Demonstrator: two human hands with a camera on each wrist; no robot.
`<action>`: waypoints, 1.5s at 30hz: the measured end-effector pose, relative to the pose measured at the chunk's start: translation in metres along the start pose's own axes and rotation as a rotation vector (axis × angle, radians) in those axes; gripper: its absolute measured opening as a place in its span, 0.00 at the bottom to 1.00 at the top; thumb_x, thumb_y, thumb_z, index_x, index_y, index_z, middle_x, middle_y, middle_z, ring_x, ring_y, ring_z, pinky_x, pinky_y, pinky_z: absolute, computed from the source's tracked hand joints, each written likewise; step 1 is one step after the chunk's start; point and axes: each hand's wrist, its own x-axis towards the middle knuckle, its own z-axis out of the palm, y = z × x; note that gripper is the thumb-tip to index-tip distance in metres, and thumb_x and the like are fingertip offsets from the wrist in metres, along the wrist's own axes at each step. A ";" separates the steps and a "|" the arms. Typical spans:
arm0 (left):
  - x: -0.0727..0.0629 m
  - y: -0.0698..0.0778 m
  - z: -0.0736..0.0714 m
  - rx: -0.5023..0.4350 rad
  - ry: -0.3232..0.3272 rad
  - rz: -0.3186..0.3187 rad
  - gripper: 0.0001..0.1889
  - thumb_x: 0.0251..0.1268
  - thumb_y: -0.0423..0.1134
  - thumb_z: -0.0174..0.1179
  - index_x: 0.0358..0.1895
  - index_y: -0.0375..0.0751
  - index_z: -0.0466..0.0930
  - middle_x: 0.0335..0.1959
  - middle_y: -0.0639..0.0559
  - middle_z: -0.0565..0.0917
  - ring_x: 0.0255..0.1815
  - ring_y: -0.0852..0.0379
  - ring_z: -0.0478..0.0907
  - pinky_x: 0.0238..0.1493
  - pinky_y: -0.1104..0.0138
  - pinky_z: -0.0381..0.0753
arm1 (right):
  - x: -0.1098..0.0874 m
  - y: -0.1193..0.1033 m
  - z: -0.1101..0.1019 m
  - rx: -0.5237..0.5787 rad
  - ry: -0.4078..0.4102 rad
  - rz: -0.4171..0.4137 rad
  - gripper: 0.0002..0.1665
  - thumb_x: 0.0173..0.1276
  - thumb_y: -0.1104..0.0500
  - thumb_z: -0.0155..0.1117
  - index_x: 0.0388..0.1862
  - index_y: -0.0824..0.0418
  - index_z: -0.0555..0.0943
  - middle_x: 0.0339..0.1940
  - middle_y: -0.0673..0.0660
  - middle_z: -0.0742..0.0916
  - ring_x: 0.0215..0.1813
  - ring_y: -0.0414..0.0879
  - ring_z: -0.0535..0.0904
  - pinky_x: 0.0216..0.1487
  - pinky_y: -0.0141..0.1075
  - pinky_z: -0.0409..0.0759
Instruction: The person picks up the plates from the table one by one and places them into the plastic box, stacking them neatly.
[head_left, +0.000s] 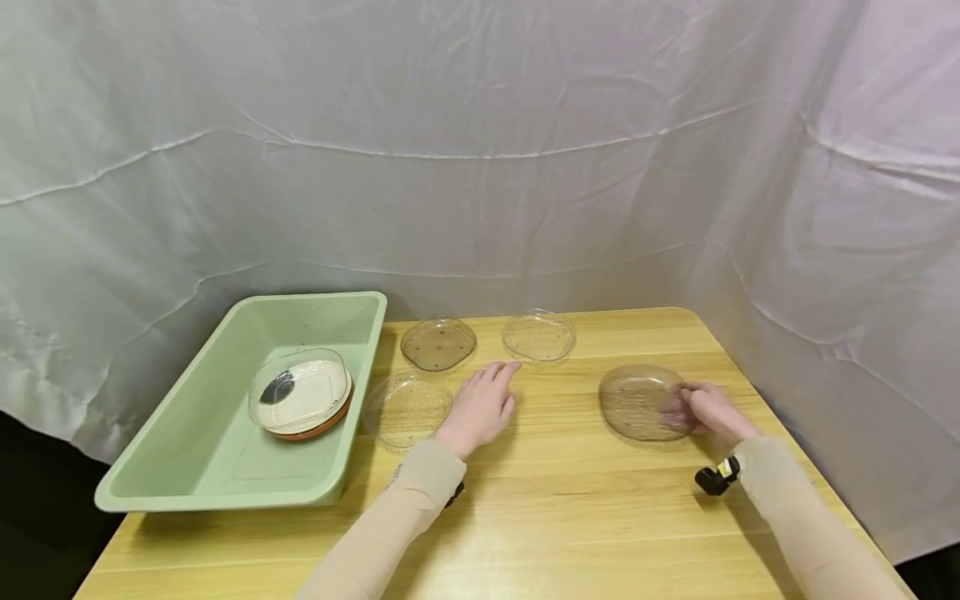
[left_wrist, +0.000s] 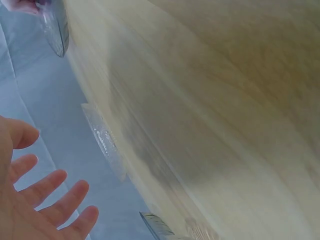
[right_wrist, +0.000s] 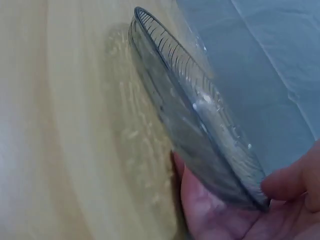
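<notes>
My right hand [head_left: 708,410] holds a smoky clear plate [head_left: 639,403] by its right edge, over the right part of the table. In the right wrist view the thumb lies on the rim of this plate [right_wrist: 195,120] and fingers show beneath it; a shadow falls on the wood alongside. Over the middle of the table my left hand [head_left: 480,406] is held with fingers extended and nothing in it. The left wrist view shows that hand [left_wrist: 45,195] with its fingers spread. Nearest to it is a clear ribbed plate [head_left: 405,410], partly behind the wrist.
A green tub [head_left: 247,467] stands on the left, with a stack of plates [head_left: 303,396] inside, a clear one uppermost. Along the table's back edge lie a smoky plate [head_left: 438,343] and a clear plate [head_left: 538,336]. A grey curtain [head_left: 480,208] hangs behind the table.
</notes>
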 end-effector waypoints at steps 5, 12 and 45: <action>0.000 0.002 0.000 -0.042 -0.010 0.001 0.27 0.78 0.41 0.50 0.77 0.46 0.62 0.72 0.45 0.73 0.70 0.43 0.74 0.69 0.48 0.76 | 0.003 0.005 0.014 0.165 0.018 0.007 0.24 0.83 0.60 0.23 0.63 0.78 0.58 0.37 0.57 0.91 0.37 0.46 0.91 0.47 0.40 0.90; 0.001 0.001 0.002 -0.206 -0.041 -0.028 0.28 0.78 0.42 0.51 0.77 0.46 0.60 0.76 0.46 0.69 0.75 0.45 0.69 0.77 0.52 0.69 | 0.006 0.012 0.029 0.155 0.037 -0.036 0.29 0.85 0.53 0.23 0.65 0.76 0.58 0.34 0.49 0.91 0.37 0.42 0.90 0.43 0.36 0.90; 0.011 0.014 -0.005 -1.196 0.008 -0.398 0.26 0.83 0.51 0.40 0.76 0.45 0.60 0.68 0.34 0.73 0.60 0.37 0.80 0.57 0.54 0.87 | 0.002 -0.033 0.129 0.396 0.085 -0.089 0.29 0.85 0.55 0.28 0.73 0.71 0.62 0.30 0.46 0.87 0.30 0.39 0.89 0.37 0.29 0.88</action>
